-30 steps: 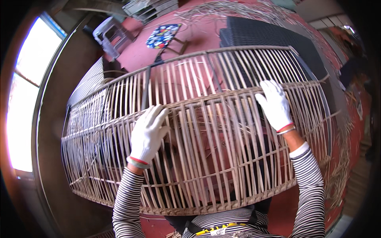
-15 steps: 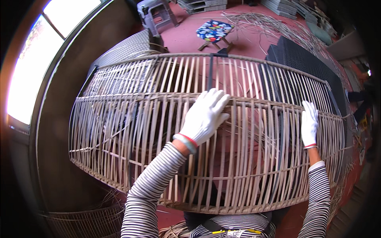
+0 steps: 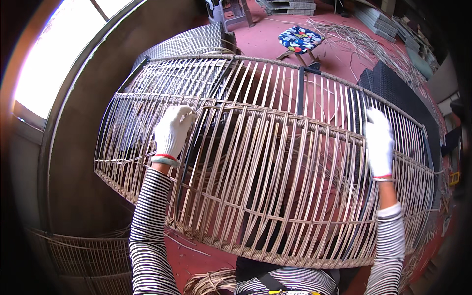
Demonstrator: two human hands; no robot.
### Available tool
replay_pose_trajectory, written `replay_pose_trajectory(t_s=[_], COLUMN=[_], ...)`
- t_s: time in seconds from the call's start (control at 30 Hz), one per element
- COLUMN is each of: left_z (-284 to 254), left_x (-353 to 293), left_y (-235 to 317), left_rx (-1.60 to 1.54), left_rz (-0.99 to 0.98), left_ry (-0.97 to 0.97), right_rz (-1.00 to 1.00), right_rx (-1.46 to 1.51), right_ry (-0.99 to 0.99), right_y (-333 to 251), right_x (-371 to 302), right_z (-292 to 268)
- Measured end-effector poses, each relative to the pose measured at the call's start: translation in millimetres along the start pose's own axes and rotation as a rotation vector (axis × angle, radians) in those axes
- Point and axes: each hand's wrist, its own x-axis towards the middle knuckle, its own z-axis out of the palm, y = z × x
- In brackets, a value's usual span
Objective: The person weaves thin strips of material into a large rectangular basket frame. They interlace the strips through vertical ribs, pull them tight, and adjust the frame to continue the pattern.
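A large curved woven frame (image 3: 236,201), made of many tan cane-like strands over dark bars, spans the view in front of me. A thicker wrapped rail (image 3: 295,120) runs across its middle. My left hand (image 3: 170,132), in a white knit glove, is at the rail's left part, thumb and fingertips pinched together beside a dark bar. What lies between those fingertips is too small to make out. At the right part of the rail is my right hand (image 3: 379,140), also gloved. It is blurred, and its fingers cannot be read clearly.
Behind the frame stand a small stool with a patterned seat (image 3: 300,39) and a grey plastic stool (image 3: 231,14). Dark woven panels (image 3: 393,88) are at the right, a grey woven piece (image 3: 184,42) at the left. Loose strands (image 3: 354,42) litter the red floor; a coil (image 3: 211,282) lies near me.
My left hand has moved left along the rail, its spread fingers closing into a pinch. My right hand stays near the rail's right part. The view has shifted, so the frame appears tilted.
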Motion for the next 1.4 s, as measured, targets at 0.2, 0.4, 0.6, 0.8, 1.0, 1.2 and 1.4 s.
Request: replay_pose_trajectory(t_s=[0.2, 0.4, 0.6, 0.8, 1.0, 1.2, 1.4], left_z=[-6.4, -21.3, -34.8, -9.5, 7.3, 20.8, 18.2], left_x=[20.2, 29.5, 31.9, 38.8, 53.8, 62.3, 46.7], left_y=[-3.8, -22.6, -13.8, 22.8, 28.0, 18.6, -16.9], left_rx=[0.047, 0.051, -0.089, -0.105, 0.031, 0.377, 0.278], left_rz=[-0.002, -0.012, -0.162, 0.014, 0.0, 0.402, 0.522], left_ry=[-0.221, -0.557, -0.348, -0.279, -0.304, -0.148, -0.129], right_rz=[-0.304, -0.196, -0.179, -0.167, -0.112, -0.132, -0.006], right_rx=[0.205, 0.071, 0.208, 0.165, 0.046, -0.057, -0.018], right_ry=[-0.477, -0.646, -0.571, -0.577, -0.57, -0.62, -0.67], right_y=[-200.3, -241.1, -221.1, -216.0, -226.1, -233.3, -244.3], right_x=[63.6, 74.1, 64.1, 74.7, 73.5, 73.1, 77.5], right_z=[153.4, 198.4, 219.7, 246.2, 236.5, 223.2, 223.8])
